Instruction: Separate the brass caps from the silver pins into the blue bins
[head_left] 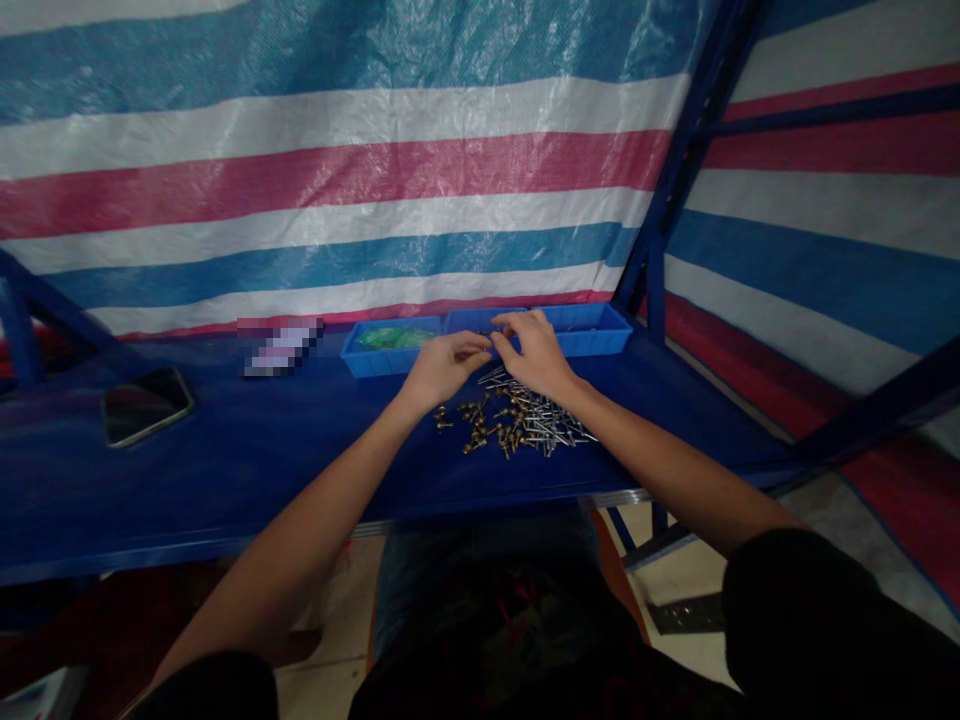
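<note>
My left hand (444, 370) and my right hand (534, 352) meet above the table, in front of the blue bins. Their fingers are pinched close together around something small and dark that I cannot make out. Below my hands lie a heap of brass-coloured fittings (480, 425) and, to its right, a pile of silver metal pins (551, 425). Just behind my left hand stands a blue bin (360, 365) with green contents (394, 337). Another blue bin (600, 343) is behind my right hand, and a middle one (465, 320) is partly hidden.
On the left of the blue table (300, 470) lies a phone (147, 405). A blurred pale item (281, 350) is near the back edge. A striped sheet (337, 170) hangs behind, with blue metal frame posts (656, 230) at the right.
</note>
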